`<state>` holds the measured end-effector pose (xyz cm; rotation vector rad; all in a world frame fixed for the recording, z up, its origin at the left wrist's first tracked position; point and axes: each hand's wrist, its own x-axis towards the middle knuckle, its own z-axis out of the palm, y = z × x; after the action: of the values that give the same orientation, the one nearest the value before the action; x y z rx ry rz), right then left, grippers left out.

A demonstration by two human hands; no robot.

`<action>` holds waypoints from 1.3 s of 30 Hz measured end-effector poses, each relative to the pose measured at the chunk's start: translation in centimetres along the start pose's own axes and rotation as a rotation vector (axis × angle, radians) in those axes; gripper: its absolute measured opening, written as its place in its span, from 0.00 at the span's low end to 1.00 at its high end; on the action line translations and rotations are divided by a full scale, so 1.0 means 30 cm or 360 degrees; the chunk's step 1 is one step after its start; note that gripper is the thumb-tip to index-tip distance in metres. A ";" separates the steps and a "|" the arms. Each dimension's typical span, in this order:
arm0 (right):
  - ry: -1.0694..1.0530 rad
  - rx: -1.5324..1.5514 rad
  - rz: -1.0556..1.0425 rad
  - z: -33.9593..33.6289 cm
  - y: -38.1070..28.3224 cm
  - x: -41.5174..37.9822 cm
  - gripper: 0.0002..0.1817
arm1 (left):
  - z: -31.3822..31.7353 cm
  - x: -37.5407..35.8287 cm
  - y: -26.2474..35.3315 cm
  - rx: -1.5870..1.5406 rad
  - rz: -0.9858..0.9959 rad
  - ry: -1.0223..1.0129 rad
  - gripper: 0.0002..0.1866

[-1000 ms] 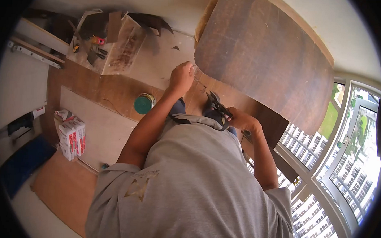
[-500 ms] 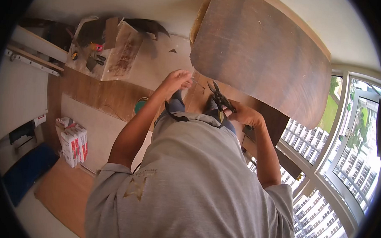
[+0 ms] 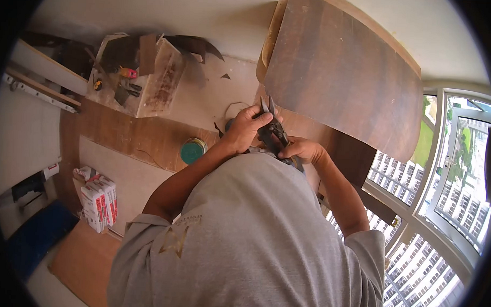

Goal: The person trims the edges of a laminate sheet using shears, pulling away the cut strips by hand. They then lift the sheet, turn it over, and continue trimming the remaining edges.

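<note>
Dark tin snips (image 3: pixel 273 134) are held in front of my waist, with the jaws pointing away from me and their two tips slightly apart. My right hand (image 3: pixel 305 149) is closed round the handles. Near the jaws, my left hand (image 3: pixel 245 129) is closed, its thumb pressed against the side of the snips' head. Whether a thin piece is also pinched in those fingers is hidden. Just beyond the tips is the edge of a large dark wood-grain panel (image 3: pixel 340 70).
A dusty box-like stand (image 3: pixel 164 80) at the upper left carries a tape measure (image 3: pixel 127 72), gloves and scraps. A green-topped can (image 3: pixel 192 151) sits left of my arm. Red-and-white bags (image 3: pixel 99 205) stand farther left. Windows and a glazed door (image 3: pixel 461 161) are on the right.
My left hand has moved right onto the head of the snips; earlier it was apart, pinching something thin. The snips have turned more upright. The view has shifted slightly.
</note>
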<state>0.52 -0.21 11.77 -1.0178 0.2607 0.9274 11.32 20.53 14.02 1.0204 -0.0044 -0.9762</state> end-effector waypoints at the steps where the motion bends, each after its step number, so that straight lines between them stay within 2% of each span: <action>1: 0.0135 -0.0208 -0.0091 0.037 -0.018 0.014 0.20 | -0.042 0.013 -0.005 0.0019 -0.0022 -0.0083 0.13; 2: 0.0149 -0.0209 -0.0095 0.066 -0.055 0.016 0.20 | -0.073 0.028 -0.012 0.0043 -0.0038 -0.0169 0.13; 3: 0.0432 -0.0386 -0.0051 0.118 -0.141 0.002 0.20 | -0.076 0.034 -0.004 -0.0039 0.0100 -0.0160 0.17; 4: 0.0717 -0.0563 -0.0010 0.151 -0.200 0.006 0.20 | -0.074 0.035 0.027 -0.0034 0.0108 -0.0175 0.17; 5: 0.0916 -0.0776 -0.0205 0.141 -0.212 0.045 0.17 | -0.072 0.040 0.066 0.0137 0.0258 -0.0054 0.19; 7: 0.1088 -0.0944 -0.0298 0.156 -0.278 0.049 0.16 | -0.066 0.070 0.122 0.0297 0.0573 0.0157 0.26; 9: 0.1405 -0.1406 -0.0404 0.240 -0.386 0.034 0.15 | -0.039 0.028 0.186 0.0291 0.0554 0.0118 0.26; 10: 0.1403 -0.1421 -0.0430 0.279 -0.407 0.035 0.15 | -0.025 0.009 0.213 0.0267 0.0492 0.0087 0.26; 11: 0.1499 -0.1527 -0.0433 0.313 -0.417 0.038 0.14 | -0.036 0.018 0.217 0.0108 0.0508 -0.0154 0.28; 12: 0.1594 -0.1629 -0.0431 0.349 -0.418 0.044 0.16 | -0.017 0.007 0.229 0.0115 0.0520 -0.0153 0.28; 13: 0.1669 -0.1674 -0.0677 0.393 -0.416 0.062 0.20 | 0.020 -0.015 0.242 0.0062 0.0542 -0.0172 0.29; 14: 0.1661 -0.1673 -0.0699 0.412 -0.411 0.079 0.20 | 0.054 -0.030 0.257 0.0014 0.0563 -0.0189 0.30; 15: 0.1624 -0.1700 -0.0690 0.420 -0.401 0.100 0.22 | 0.083 -0.031 0.266 -0.0073 0.0521 -0.0011 0.27; 16: 0.1587 -0.1731 -0.0672 0.428 -0.392 0.117 0.24 | 0.080 -0.018 0.265 -0.0069 0.0532 -0.0003 0.27; 17: 0.1555 -0.1765 -0.0742 0.439 -0.385 0.126 0.29 | 0.072 -0.002 0.256 0.0059 0.0623 0.0091 0.24; 18: 0.1546 -0.1771 -0.0744 0.436 -0.380 0.124 0.29 | 0.066 0.003 0.255 0.0187 0.0712 0.0187 0.22; 19: 0.1372 -0.1658 -0.0883 0.423 -0.379 0.115 0.28 | 0.056 0.001 0.262 0.0334 0.0754 0.0285 0.19; 20: 0.1202 -0.1538 -0.1017 0.410 -0.379 0.105 0.27 | 0.040 -0.001 0.266 0.0337 0.0760 0.0289 0.19; 21: 0.1203 -0.1539 -0.1024 0.405 -0.407 0.073 0.27 | 0.024 0.001 0.266 0.0352 0.0682 0.0281 0.19; 23: 0.0981 -0.1578 -0.0438 0.412 -0.498 -0.016 0.21 | 0.002 0.001 0.276 0.0368 0.0600 0.0258 0.19; 24: 0.0991 -0.1574 -0.0437 0.410 -0.514 -0.030 0.21 | -0.006 0.001 0.289 0.0393 0.0545 0.0251 0.21; 26: 0.1403 -0.1592 -0.0997 0.406 -0.547 -0.052 0.15 | -0.020 0.002 0.329 0.0421 0.0495 0.0232 0.24; 27: 0.1428 -0.1194 -0.0897 0.432 -0.576 -0.055 0.13 | -0.011 -0.014 0.378 0.0806 0.0429 0.0333 0.28; 28: 0.1441 -0.1190 -0.0899 0.434 -0.574 -0.033 0.13 | -0.001 -0.025 0.410 0.1191 0.0355 0.0427 0.32; 30: 0.1398 -0.1052 -0.1085 0.425 -0.552 0.018 0.13 | 0.021 -0.038 0.415 0.1219 0.0424 0.0404 0.35; 31: 0.1539 -0.1182 -0.1227 0.444 -0.552 0.045 0.12 | 0.027 -0.040 0.413 0.1244 0.0497 0.0398 0.38; 34: 0.1641 -0.1068 -0.1084 0.427 -0.541 0.091 0.12 | 0.022 -0.046 0.407 0.1389 0.0573 0.0228 0.37; 36: 0.1669 -0.0915 -0.1079 0.371 -0.533 0.109 0.10 | 0.013 -0.053 0.425 0.1199 0.0454 0.0078 0.34; 38: 0.1228 -0.0386 -0.1242 0.314 -0.506 0.119 0.07 | 0.002 -0.059 0.431 0.0737 0.0510 -0.0329 0.27; 39: 0.1232 -0.0384 -0.1238 0.328 -0.502 0.118 0.07 | 0.017 -0.074 0.440 0.0734 0.0506 -0.0331 0.27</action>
<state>12.07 6.78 24.17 -1.5206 0.3567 -0.1756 18.76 23.76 24.66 1.2847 -0.5707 -0.7986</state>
